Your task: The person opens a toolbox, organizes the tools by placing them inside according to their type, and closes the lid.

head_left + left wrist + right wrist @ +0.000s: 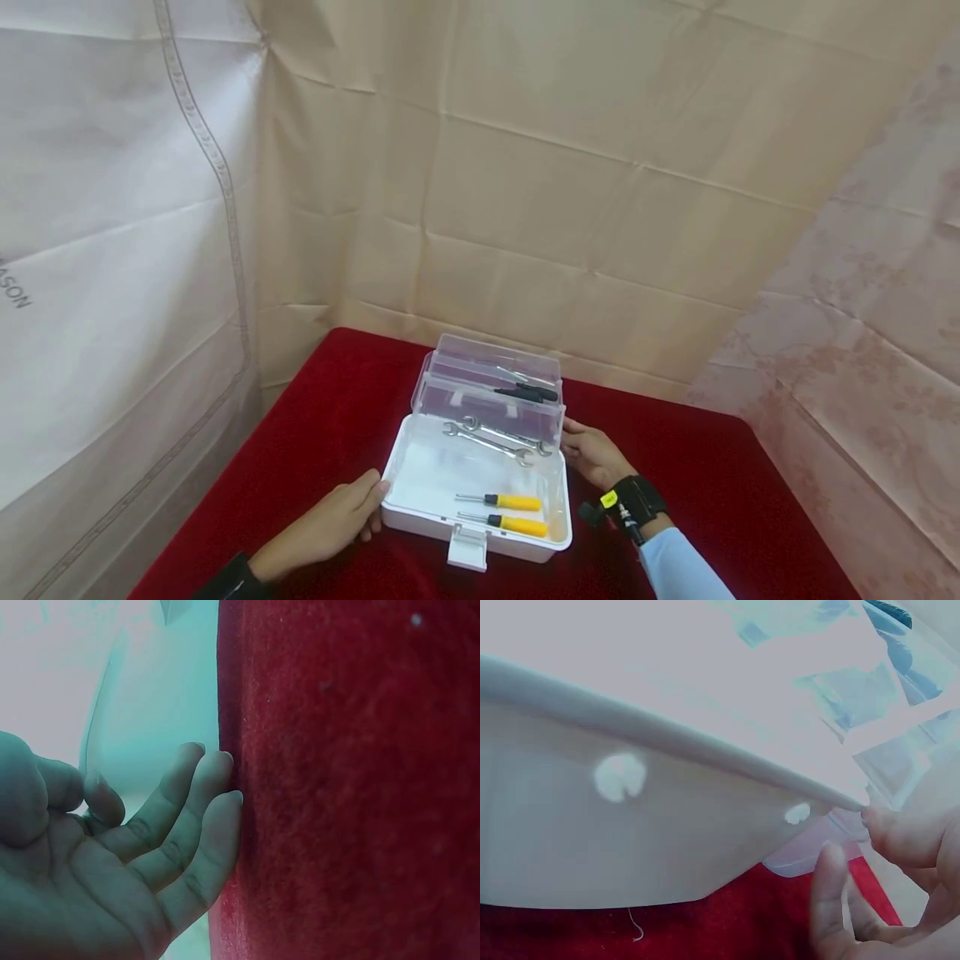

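Observation:
A white toolbox (435,523) stands with its clear lid (465,360) tipped back. Two yellow-handled screwdrivers (517,502) lie along its front, and two open-ended wrenches (487,442) lie farther back. Black-handled tools (528,392) show through the lid's clear plastic. At the front left corner, my left hand (330,521) grips the rim with thumb and forefinger; its other fingers (217,825) lie by the side wall. My right hand (596,454) holds the back right corner near the hinge, one digit at the rim and others lower down, apart from the wall.
Red cloth (675,467) covers the table under the box. A white latch flap (468,548) hangs down at the box's front. Beige sheeting (540,208) hangs close behind the table, with pale sheets (112,250) at both sides.

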